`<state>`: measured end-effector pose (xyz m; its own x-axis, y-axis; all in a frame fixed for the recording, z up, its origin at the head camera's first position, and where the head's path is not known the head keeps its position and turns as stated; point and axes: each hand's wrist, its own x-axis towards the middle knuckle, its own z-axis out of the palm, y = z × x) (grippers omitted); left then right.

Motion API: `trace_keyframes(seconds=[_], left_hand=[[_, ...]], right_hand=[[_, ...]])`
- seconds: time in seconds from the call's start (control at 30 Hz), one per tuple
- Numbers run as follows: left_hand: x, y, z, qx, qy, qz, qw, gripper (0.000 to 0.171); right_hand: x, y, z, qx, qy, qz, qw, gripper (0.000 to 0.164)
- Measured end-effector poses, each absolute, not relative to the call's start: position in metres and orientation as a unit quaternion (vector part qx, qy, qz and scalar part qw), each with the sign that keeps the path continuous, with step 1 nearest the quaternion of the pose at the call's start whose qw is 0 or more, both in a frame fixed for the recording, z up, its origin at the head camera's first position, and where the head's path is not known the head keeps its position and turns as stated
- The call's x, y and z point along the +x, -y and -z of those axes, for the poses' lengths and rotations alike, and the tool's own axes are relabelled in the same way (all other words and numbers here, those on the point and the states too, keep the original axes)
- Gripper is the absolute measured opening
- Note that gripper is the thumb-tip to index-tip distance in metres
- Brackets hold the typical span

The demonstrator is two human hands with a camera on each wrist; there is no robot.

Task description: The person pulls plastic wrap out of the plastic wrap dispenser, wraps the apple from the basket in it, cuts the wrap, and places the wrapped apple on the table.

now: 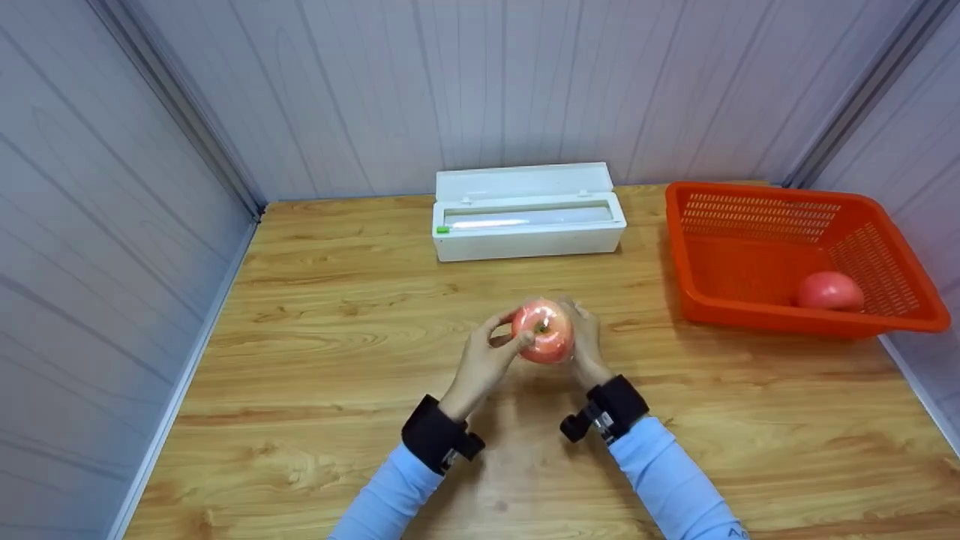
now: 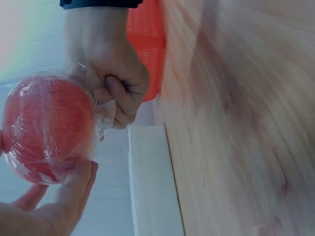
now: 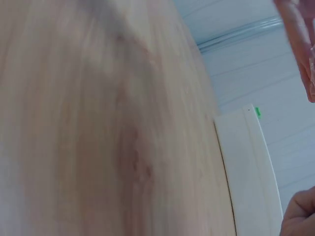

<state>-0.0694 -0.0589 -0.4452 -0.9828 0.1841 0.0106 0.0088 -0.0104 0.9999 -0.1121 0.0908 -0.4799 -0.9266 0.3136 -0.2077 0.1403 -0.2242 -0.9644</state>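
Note:
A red apple [image 1: 549, 346], covered in clear plastic wrap, is held over the middle of the table. My left hand [image 1: 481, 361] grips it from the left, thumb on top near the stem and fingers round its far side. On the apple's right, my right hand [image 1: 589, 346] has its fingers curled round the gathered end of the plastic wrap [image 2: 104, 114]. In the left wrist view the film is pulled into a bunch at that fist, and it lies in shiny creases over the apple. The right wrist view catches only parts of both hands at its right edge.
A white cling film box [image 1: 529, 241] with its lid raised stands at the back against the wall; a green slider sits at its left end. To the right, an orange basket [image 1: 772, 309] holds another apple [image 1: 830, 291]. Panelled walls border the wooden table [image 1: 315, 330].

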Motion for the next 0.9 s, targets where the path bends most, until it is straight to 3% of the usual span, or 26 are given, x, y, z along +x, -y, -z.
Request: trace_keyframes(seconds=[0.23, 0.47, 0.53, 0.63, 0.7, 0.73, 0.87, 0.9], left_hand=[[-0.066, 0.052, 0.449, 0.123, -0.76, -0.639, -0.007, 0.087], [-0.067, 0.052, 0.45, 0.09, -0.782, -0.616, -0.037, 0.083], [-0.067, 0.054, 0.449, 0.067, -0.797, -0.598, -0.05, 0.085], [-0.07, 0.057, 0.449, 0.037, -0.823, -0.562, -0.072, 0.088], [-0.071, 0.059, 0.45, 0.03, -0.831, -0.548, -0.084, 0.089], [-0.072, 0.059, 0.451, 0.03, -0.834, -0.543, -0.09, 0.09], [-0.072, 0.056, 0.454, 0.044, -0.834, -0.54, -0.106, 0.088], [-0.072, 0.054, 0.454, 0.051, -0.834, -0.538, -0.11, 0.087]], right_hand=[[-0.107, -0.092, 0.477, -0.169, 0.646, -0.742, 0.062, 0.027], [-0.111, -0.105, 0.472, -0.145, 0.677, -0.72, -0.049, 0.06], [-0.111, -0.108, 0.47, -0.166, 0.663, -0.729, -0.037, 0.058], [-0.106, -0.109, 0.465, -0.188, 0.634, -0.749, 0.031, 0.044], [-0.116, -0.113, 0.491, -0.159, 0.623, -0.764, 0.057, 0.04], [-0.121, -0.115, 0.508, -0.131, 0.611, -0.779, 0.059, 0.038], [-0.114, -0.106, 0.506, -0.076, 0.588, -0.806, 0.011, 0.041], [-0.104, -0.101, 0.49, -0.081, 0.584, -0.808, -0.003, 0.039]])
